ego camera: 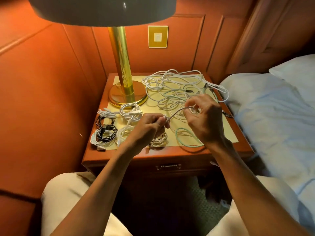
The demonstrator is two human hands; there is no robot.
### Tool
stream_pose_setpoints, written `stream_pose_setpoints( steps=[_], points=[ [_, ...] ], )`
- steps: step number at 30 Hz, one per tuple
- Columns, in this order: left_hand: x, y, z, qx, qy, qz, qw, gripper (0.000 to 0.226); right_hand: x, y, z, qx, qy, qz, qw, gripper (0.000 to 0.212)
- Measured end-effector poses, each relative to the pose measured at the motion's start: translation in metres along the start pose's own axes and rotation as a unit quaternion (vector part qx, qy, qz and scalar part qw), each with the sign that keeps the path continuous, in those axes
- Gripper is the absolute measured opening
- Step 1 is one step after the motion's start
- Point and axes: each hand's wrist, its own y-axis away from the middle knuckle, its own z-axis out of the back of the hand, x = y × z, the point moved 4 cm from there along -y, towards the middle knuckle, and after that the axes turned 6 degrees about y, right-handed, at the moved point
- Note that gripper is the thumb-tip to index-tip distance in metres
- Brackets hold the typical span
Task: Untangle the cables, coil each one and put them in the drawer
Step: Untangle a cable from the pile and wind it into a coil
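Here, a closed drawer (168, 166) is sitting under the wooden nightstand (170, 155). The left hand (148, 127) and right hand (205, 120) are each pinching one white cable (175, 112) between them. Behind them, tangled cables (172, 87) are lying beside a gold lamp (122, 72), with coiled cables (109, 128) on the left.

nightstand (242, 147): I see it dead ahead, bed (272, 108) to its right, wall panel behind
lamp (121, 72): back left of the top
loose tangle (172, 87): back right of the top, right of lamp base
coiled cables (109, 126): front left, bundled side by side
my left hand (148, 128): over front centre, right of the coils
my right hand (204, 120): over front right, before the tangle
held cable (175, 113): spans between both hands
drawer handle (168, 166): front face, under the top
wall switch (158, 36): behind, right of lamp stem
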Motion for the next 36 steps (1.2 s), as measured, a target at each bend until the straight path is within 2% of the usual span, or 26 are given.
stream_pose_setpoints(
  steps=[2, 6, 11, 13, 15, 16, 18, 21, 23, 24, 26, 27, 31, 34, 36],
  points=[
    [-0.003, 0.004, 0.003, 0.026, 0.147, 0.014, 0.989, 0.027, -0.011, 0.000, -0.002, 0.010, 0.033, -0.047, 0.998, 0.007],
    [-0.012, 0.009, 0.004, -0.008, 0.402, -0.014, 0.916, 0.010, -0.008, 0.010, -0.020, 0.117, 0.021, -0.064, 0.991, 0.017],
    [-0.019, 0.010, 0.003, -0.039, 0.547, -0.027, 0.836, 0.031, -0.006, 0.007, -0.030, 0.188, 0.080, -0.100, 0.974, 0.015],
    [-0.024, 0.010, 0.006, -0.018, 0.600, -0.045, 0.799, 0.021, -0.008, 0.007, -0.029, 0.177, 0.112, -0.096, 0.973, 0.012],
    [-0.031, 0.012, 0.010, 0.017, 0.647, -0.061, 0.760, 0.015, -0.008, 0.006, -0.025, 0.123, 0.100, -0.072, 0.985, 0.008],
    [-0.032, 0.013, 0.012, 0.014, 0.651, -0.062, 0.757, 0.018, -0.008, 0.005, -0.022, 0.094, 0.069, -0.064, 0.991, 0.009],
    [-0.035, 0.015, 0.012, -0.021, 0.627, -0.048, 0.778, 0.018, -0.007, 0.000, -0.016, 0.060, -0.016, -0.062, 0.996, 0.013],
    [-0.039, 0.019, 0.004, -0.061, 0.562, -0.022, 0.825, 0.016, 0.002, -0.007, -0.011, 0.086, -0.119, -0.055, 0.988, 0.011],
    [-0.041, 0.021, -0.003, -0.026, 0.528, -0.010, 0.849, 0.026, 0.008, -0.005, -0.014, 0.149, -0.134, -0.034, 0.979, 0.031],
    [-0.045, 0.023, -0.007, 0.004, 0.509, -0.009, 0.861, 0.029, 0.010, -0.003, -0.017, 0.178, -0.131, -0.024, 0.975, 0.034],
    [-0.055, 0.027, -0.014, 0.066, 0.464, -0.018, 0.883, 0.030, 0.014, 0.003, -0.021, 0.205, -0.137, -0.017, 0.969, 0.018],
    [-0.061, 0.030, -0.016, 0.095, 0.445, -0.025, 0.890, 0.028, 0.013, 0.004, -0.024, 0.207, -0.138, -0.029, 0.968, 0.017],
    [-0.079, 0.036, -0.016, 0.185, 0.437, -0.057, 0.878, 0.017, -0.001, 0.002, -0.031, 0.164, -0.111, -0.124, 0.972, 0.027],
    [-0.086, 0.037, -0.005, 0.194, 0.439, -0.065, 0.875, 0.017, -0.008, -0.003, -0.032, 0.153, -0.115, -0.180, 0.965, 0.011],
    [-0.089, 0.037, 0.001, 0.182, 0.423, -0.075, 0.884, 0.018, -0.013, -0.006, -0.032, 0.149, -0.125, -0.199, 0.960, 0.017]
  ],
)
